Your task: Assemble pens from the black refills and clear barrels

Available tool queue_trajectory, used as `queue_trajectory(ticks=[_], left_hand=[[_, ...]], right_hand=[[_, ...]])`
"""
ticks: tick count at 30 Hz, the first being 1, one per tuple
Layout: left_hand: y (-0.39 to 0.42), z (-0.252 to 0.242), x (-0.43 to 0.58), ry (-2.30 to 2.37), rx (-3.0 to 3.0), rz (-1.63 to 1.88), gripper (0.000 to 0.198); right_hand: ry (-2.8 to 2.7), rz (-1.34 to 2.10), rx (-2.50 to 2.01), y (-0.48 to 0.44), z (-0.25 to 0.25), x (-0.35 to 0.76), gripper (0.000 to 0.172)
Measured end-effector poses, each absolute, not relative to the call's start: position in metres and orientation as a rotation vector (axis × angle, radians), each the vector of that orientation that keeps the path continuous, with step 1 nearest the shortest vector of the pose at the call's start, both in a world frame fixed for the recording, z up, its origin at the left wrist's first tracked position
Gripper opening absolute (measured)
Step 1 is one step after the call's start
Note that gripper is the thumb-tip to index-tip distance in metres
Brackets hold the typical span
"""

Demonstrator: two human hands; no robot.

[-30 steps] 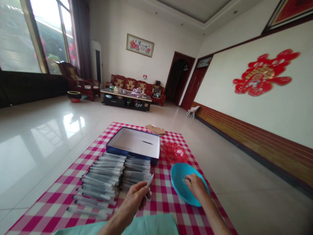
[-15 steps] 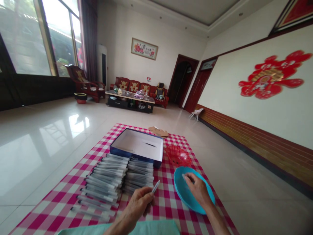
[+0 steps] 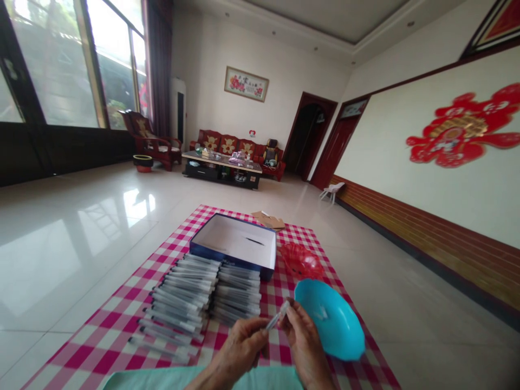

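Observation:
My left hand (image 3: 246,342) is closed round a clear pen barrel (image 3: 273,322) that points up and to the right. At the barrel's upper end my right hand (image 3: 299,331) pinches a small clear cap (image 3: 285,307), which touches or covers the tip. Right of my hands lies a blue plate (image 3: 345,330) with a few small clear pieces (image 3: 322,313) in it. Two heaps of pens, the left pens (image 3: 182,292) and the right pens (image 3: 238,292), lie side by side to the left of my hands.
Behind the pens stands an open box (image 3: 231,238) with one dark thin piece (image 3: 254,241) inside. A red bowl (image 3: 303,261) sits beyond the blue plate, and flat cardboard (image 3: 268,220) lies at the far edge of the checked tablecloth (image 3: 109,319). Pale green cloth (image 3: 150,378) shows nearest me.
My right hand has come out of the blue plate with a small clear cap and moved left to the barrel in my left hand. The view has shifted slightly.

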State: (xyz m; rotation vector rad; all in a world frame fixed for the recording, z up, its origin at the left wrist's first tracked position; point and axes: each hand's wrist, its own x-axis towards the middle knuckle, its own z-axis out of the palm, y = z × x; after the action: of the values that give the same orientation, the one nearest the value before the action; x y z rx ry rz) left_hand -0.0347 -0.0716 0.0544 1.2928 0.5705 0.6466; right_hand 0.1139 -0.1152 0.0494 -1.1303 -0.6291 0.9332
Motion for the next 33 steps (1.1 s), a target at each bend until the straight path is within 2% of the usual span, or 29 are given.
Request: queue_trajectory(ticks=[5,11,14,18,22,33], left_hand=[[-0.071,0.053,-0.035,0.579,1.298,0.635,0.042],[-0.066,0.058,-0.044,0.607,1.352,0.551,0.033],[-0.061,0.059,-0.052,0.592,1.42,0.474,0.037],[-0.053,0.063,-0.065,0.543,1.474,0.373,0.037],[-0.048,0.072,-0.075,0.507,1.411,0.236,0.028],[-0.042,0.077,-0.079,0.501,1.348,0.158,0.026]], right_hand=[[-0.775,0.88,-1.247,-0.12,0.049,0.111,0.034],[-1.053,0.889,-1.31,-0.128,0.071,0.114,0.025],[-1.205,0.929,-1.365,-0.131,0.085,0.118,0.024],[-1.635,0.738,-1.502,-0.136,0.099,0.123,0.016],[-1.882,0.526,-1.503,-0.14,0.105,0.125,0.023],[-1.84,0.531,-1.522,-0.136,0.095,0.12,0.02]])
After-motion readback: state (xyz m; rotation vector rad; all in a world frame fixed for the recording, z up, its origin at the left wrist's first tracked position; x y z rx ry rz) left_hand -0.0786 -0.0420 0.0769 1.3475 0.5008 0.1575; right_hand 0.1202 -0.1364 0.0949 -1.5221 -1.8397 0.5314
